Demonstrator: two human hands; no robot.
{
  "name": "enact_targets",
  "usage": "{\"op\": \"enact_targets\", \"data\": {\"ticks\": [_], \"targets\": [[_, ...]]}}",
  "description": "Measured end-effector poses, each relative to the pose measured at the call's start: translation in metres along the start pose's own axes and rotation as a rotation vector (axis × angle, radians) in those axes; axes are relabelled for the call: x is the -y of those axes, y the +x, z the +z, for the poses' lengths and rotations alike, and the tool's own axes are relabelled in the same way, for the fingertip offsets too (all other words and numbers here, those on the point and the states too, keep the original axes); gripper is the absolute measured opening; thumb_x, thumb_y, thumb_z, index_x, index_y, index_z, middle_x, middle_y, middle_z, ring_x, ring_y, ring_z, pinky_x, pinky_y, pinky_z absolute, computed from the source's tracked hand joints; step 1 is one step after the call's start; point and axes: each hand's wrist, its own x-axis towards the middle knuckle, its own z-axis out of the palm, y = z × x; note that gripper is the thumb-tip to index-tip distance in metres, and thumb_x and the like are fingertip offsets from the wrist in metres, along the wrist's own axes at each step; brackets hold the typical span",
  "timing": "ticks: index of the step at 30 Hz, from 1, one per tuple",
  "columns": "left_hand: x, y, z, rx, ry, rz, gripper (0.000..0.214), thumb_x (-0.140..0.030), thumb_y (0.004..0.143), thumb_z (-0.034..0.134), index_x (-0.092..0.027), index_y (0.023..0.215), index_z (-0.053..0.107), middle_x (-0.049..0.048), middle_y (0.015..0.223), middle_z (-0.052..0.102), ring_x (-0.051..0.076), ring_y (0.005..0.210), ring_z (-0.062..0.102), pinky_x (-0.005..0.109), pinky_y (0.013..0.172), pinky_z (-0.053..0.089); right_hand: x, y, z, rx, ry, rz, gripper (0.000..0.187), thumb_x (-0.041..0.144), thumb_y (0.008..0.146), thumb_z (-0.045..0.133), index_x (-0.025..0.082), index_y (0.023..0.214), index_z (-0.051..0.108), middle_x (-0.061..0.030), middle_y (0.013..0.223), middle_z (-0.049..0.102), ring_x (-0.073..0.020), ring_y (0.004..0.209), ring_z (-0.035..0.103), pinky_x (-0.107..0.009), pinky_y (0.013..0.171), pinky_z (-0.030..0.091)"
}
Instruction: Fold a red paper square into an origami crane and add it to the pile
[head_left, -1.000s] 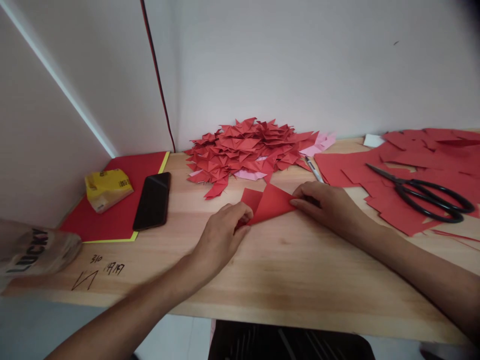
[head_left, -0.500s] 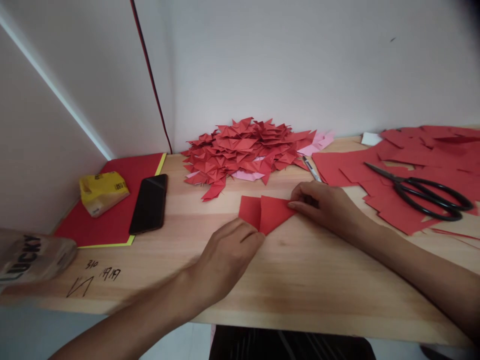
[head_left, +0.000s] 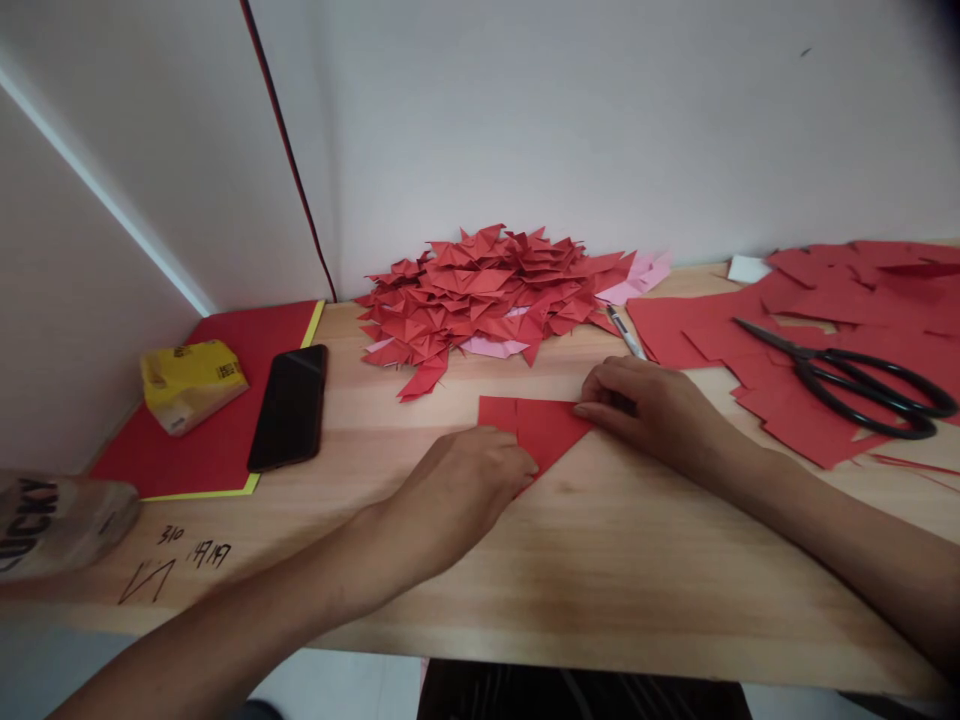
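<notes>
A partly folded piece of red paper (head_left: 551, 425) lies on the wooden table between my two hands. My left hand (head_left: 480, 470) presses down on its lower left part with curled fingers and covers that area. A crease or flap edge runs up the paper just beyond those fingertips. At the right-hand corner, my right hand (head_left: 637, 405) pinches the paper between thumb and bent fingers. Behind the paper rises a heap of folded red paper pieces (head_left: 480, 290), with a few pink ones among them.
Scissors with black handles (head_left: 847, 375) lie on red paper sheets (head_left: 810, 400) at the right. A pen (head_left: 625, 333) sits near my right hand. To the left are a phone (head_left: 289, 410), a yellow packet (head_left: 191, 385), red sheets (head_left: 217, 450) and a bag marked "LUCKY" (head_left: 67, 525).
The raised flap of the red paper now lies flatter. My left hand has moved slightly over it, while my right hand still pinches the corner. The view has shifted a little.
</notes>
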Motion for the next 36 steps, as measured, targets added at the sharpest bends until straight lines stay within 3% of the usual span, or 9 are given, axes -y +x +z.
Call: {"op": "enact_targets", "data": {"ticks": [4,8,14,17,21,25,29,33,36], "targets": [[0.008,-0.001,0.007,-0.088,-0.076,0.026,0.022,-0.023,0.095,0.048,-0.017,0.088,0.068,0.0045,0.078,0.066,0.016,0.077,0.059,0.027,0.071,0.046,-0.001,0.001,0.001,0.003,-0.012,0.012,0.017,0.031,0.087,0.059,0.021,0.074,0.055,-0.0025,0.071,0.059,-0.0178,0.067,0.054,-0.029,0.060,0.041],[0.005,-0.003,0.010,-0.084,-0.025,0.043,0.024,-0.018,0.095,0.045,-0.015,0.082,0.065,0.0044,0.078,0.064,0.016,0.076,0.057,0.028,0.072,0.044,-0.002,0.001,0.002,0.002,-0.016,0.018,0.018,0.031,0.088,0.059,0.021,0.074,0.055,-0.0022,0.071,0.059,-0.0170,0.066,0.053,-0.028,0.060,0.040],[0.009,0.004,0.002,-0.138,-0.312,-0.159,0.012,-0.012,0.090,0.054,-0.016,0.085,0.064,-0.0007,0.080,0.065,0.010,0.074,0.058,0.022,0.069,0.044,-0.001,-0.002,0.002,0.011,-0.024,0.040,0.016,0.032,0.087,0.061,0.020,0.076,0.057,-0.0014,0.072,0.058,-0.0167,0.068,0.053,-0.027,0.060,0.039],[0.012,0.005,0.001,-0.191,-0.368,-0.196,0.013,-0.008,0.089,0.054,-0.017,0.088,0.064,-0.0017,0.083,0.067,0.010,0.076,0.060,0.021,0.072,0.045,0.000,-0.002,0.002,0.012,-0.025,0.045,0.016,0.032,0.088,0.061,0.020,0.077,0.057,-0.0011,0.073,0.058,-0.0161,0.069,0.052,-0.026,0.060,0.038],[0.008,0.002,0.010,-0.297,-0.230,-0.123,0.018,-0.010,0.092,0.048,-0.015,0.099,0.064,0.0030,0.092,0.065,0.012,0.085,0.060,0.024,0.076,0.048,0.001,-0.001,0.002,0.001,-0.025,0.030,0.017,0.031,0.087,0.061,0.020,0.076,0.057,-0.0006,0.071,0.058,-0.0159,0.069,0.052,-0.026,0.062,0.038],[0.007,0.001,0.021,-0.351,0.082,0.026,0.028,-0.013,0.094,0.044,-0.018,0.115,0.063,0.0089,0.121,0.061,0.021,0.107,0.058,0.035,0.088,0.050,0.001,-0.001,0.001,0.002,-0.019,0.010,0.016,0.030,0.088,0.060,0.019,0.075,0.057,-0.0005,0.071,0.058,-0.0158,0.068,0.052,-0.026,0.062,0.039],[0.011,0.002,0.026,-0.228,0.186,0.144,0.042,-0.011,0.097,0.035,-0.021,0.135,0.051,0.0058,0.143,0.051,0.022,0.138,0.040,0.045,0.111,0.035,0.001,-0.001,0.000,0.003,-0.011,0.007,0.017,0.030,0.088,0.059,0.019,0.076,0.058,-0.0012,0.071,0.059,-0.0161,0.068,0.053,-0.026,0.063,0.039],[0.015,0.003,0.030,-0.041,0.225,0.122,0.053,-0.010,0.097,0.031,-0.022,0.148,0.031,0.0041,0.153,0.040,0.019,0.145,0.029,0.048,0.119,0.023,0.002,0.000,0.000,0.002,-0.018,-0.005,0.016,0.030,0.087,0.059,0.019,0.075,0.059,-0.0020,0.071,0.060,-0.0167,0.068,0.054,-0.028,0.065,0.041],[0.014,0.002,0.033,0.030,0.266,0.114,0.058,-0.009,0.095,0.032,-0.021,0.151,0.026,0.0040,0.156,0.035,0.020,0.148,0.023,0.049,0.120,0.019,0.003,0.000,-0.001,-0.004,-0.023,-0.009,0.018,0.030,0.088,0.058,0.019,0.074,0.059,-0.0024,0.071,0.060,-0.0168,0.068,0.054,-0.028,0.065,0.041]]}}
